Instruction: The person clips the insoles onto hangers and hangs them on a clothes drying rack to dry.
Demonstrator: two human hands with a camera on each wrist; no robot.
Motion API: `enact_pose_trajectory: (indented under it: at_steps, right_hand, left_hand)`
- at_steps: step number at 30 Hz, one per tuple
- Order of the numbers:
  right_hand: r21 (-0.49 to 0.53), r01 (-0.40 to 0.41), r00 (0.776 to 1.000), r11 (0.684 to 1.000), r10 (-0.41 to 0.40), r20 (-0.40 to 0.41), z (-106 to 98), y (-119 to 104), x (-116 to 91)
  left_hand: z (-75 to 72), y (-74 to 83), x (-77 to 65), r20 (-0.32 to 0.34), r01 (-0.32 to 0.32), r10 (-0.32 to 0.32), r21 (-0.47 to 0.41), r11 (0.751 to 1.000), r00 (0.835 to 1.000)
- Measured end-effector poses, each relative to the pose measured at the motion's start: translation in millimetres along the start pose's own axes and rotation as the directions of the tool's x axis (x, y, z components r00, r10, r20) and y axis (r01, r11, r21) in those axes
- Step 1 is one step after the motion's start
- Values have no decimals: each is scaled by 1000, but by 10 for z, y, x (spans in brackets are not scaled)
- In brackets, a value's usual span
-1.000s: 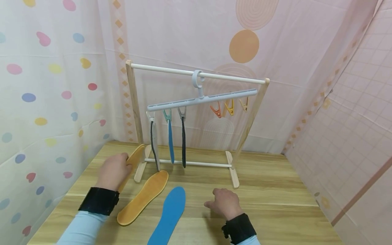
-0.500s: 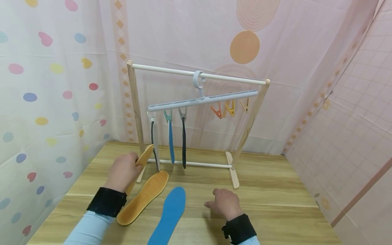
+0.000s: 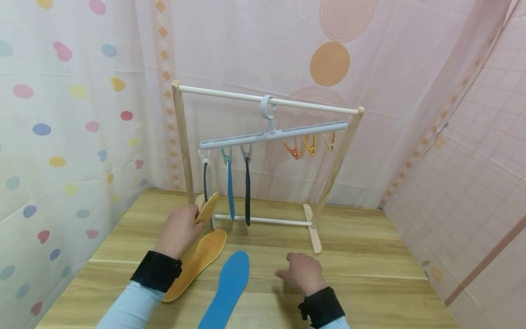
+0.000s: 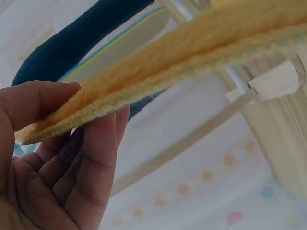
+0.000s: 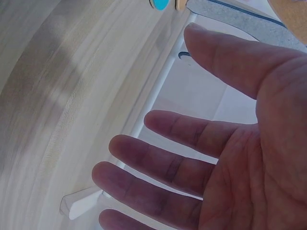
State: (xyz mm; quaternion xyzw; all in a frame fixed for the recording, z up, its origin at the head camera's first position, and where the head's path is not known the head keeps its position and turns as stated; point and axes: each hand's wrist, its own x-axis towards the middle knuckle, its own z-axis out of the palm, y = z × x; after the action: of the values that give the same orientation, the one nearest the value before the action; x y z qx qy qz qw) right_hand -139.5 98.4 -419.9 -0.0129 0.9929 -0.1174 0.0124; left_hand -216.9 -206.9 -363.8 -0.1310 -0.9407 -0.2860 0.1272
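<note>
Insole (image 3: 208, 208), orange, pinched by left grip (image 3: 178, 232); right grip (image 3: 304, 273) empty, loosely spread above table (image 3: 370, 274).

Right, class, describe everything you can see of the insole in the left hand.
The held insole is orange and fuzzy-looking, with a paler, textured edge. The left hand pinches it between thumb and fingers, tilted, its free end up. In the head view it overlaps the leftmost hanging insole; contact is unclear.
</note>
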Motion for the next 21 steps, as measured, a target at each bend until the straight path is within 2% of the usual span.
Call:
enact_pose_trajectory:
  at_steps: [10,21]
  right_hand:
    - [-5,12,1000,1000,-12,-8,2,27,24]
    - [-11,5,1000,1000,-6,-24,-24,24,11]
  left_hand:
    - [111,133,17,-12,-44,44,-26,999,999]
    - [212,307,58,-26,-81,81,-10,997,996]
